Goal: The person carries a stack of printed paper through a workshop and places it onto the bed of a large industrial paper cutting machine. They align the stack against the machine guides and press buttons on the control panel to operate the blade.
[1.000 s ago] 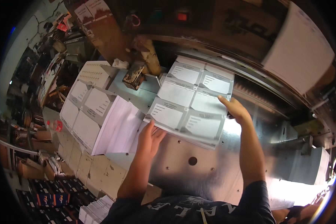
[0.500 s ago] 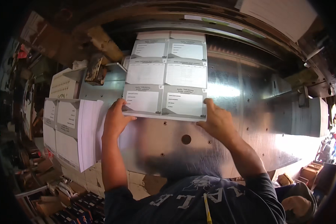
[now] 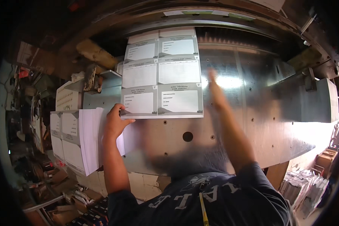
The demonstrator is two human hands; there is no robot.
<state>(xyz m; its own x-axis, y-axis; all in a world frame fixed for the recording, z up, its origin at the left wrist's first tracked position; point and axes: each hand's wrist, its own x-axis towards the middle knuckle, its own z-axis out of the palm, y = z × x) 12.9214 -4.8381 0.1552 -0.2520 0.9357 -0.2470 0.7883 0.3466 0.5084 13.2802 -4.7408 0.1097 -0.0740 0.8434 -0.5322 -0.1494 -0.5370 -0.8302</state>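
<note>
A stack of printed sheets in grey and white panels lies on the metal table, its far end under the dark machine beam. Hooked round its near left corner is my left hand, fingers along the left side and thumb at the front edge. My right hand, slightly blurred, is held edge-on with fingers stretched out, just off the stack's right side. Nothing shows in it.
At the left stands a thick pile of similar printed sheets. A rusty metal block sits behind it. The metal table has small holes and one larger hole. Wrapped bundles lie at the lower right.
My right hand has let go of the stack's near right corner and moved farther up along its right side, fingers straightened. My left hand stays at the left corner.
</note>
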